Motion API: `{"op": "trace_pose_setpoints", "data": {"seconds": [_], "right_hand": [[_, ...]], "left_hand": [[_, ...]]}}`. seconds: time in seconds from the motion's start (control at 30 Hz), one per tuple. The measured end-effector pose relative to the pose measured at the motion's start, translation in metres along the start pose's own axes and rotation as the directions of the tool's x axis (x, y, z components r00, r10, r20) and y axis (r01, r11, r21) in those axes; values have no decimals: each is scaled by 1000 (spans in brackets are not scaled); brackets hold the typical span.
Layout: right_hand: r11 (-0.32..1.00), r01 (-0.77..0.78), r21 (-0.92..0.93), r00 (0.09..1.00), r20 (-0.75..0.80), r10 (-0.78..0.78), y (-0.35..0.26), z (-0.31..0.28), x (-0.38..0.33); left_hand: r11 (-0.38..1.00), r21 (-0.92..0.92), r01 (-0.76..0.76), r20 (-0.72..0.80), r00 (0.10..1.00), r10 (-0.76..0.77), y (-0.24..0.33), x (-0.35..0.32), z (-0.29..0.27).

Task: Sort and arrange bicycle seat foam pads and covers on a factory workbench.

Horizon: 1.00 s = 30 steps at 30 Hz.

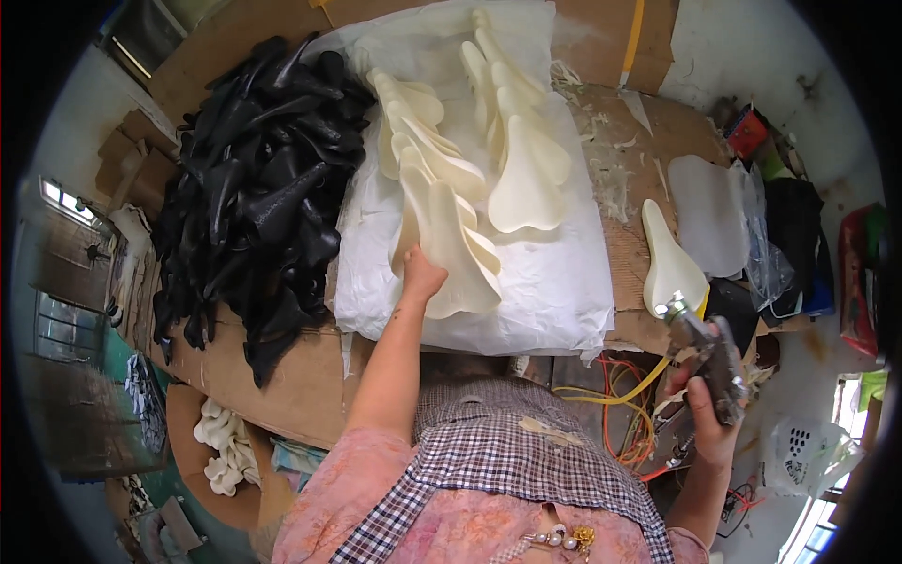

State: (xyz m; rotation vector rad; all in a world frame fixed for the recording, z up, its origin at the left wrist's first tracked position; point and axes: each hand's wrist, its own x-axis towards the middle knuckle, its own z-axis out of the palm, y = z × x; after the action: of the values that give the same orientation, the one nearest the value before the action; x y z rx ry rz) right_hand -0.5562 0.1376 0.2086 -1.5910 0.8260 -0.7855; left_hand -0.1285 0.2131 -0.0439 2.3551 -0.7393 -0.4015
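Cream saddle-shaped foam pads (pixel 526 179) lie overlapped in two rows on a table lined with white plastic sheet (pixel 564 301). My left hand (pixel 425 274) has its fingers closed around the edge of the nearest pad (pixel 458 258) in the left row; its fingertips are partly hidden. At the right, my right hand (pixel 711 423) grips a grimy spray gun (pixel 722 371) with a shiny metal nozzle, tilted up and to the left. Just beyond the nozzle, a single cream saddle pad (pixel 670 258) rests on the cardboard.
A large heap of black saddle-shaped pieces (pixel 263 179) covers the cardboard at left. Yellow and orange hoses (pixel 625 399) hang below the table's front edge. A cardboard box (pixel 193 423) with cream scraps stands lower left. Clear plastic bags (pixel 766 235) and dark cloth lie far right.
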Motion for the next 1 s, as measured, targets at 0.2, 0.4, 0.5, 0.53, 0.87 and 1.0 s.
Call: {"op": "trace_pose_setpoints", "data": {"seconds": [0.2, 0.4, 0.5, 0.53, 0.87, 1.0], "right_hand": [[989, -91, -120, 984, 140, 108, 13, -28, 14], [992, -45, 116, 999, 27, 42, 15, -32, 38], [995, -15, 99, 999, 30, 12, 13, -38, 49], [993, -26, 119, 999, 48, 20, 15, -40, 53], [980, -4, 199, 999, 45, -5, 22, -37, 125], [984, -93, 154, 988, 136, 72, 33, -48, 136]], "left_hand": [[649, -719, 248, 337, 941, 14, 50, -12, -43], [601, -747, 284, 442, 888, 129, 143, 64, 17], [869, -474, 142, 384, 921, 59, 136, 93, 59], [987, -161, 28, 297, 955, 21, 131, 97, 65], [395, -910, 122, 194, 970, 147, 110, 64, -78], [267, -956, 119, 196, 939, 283, 130, 100, -64]]}}
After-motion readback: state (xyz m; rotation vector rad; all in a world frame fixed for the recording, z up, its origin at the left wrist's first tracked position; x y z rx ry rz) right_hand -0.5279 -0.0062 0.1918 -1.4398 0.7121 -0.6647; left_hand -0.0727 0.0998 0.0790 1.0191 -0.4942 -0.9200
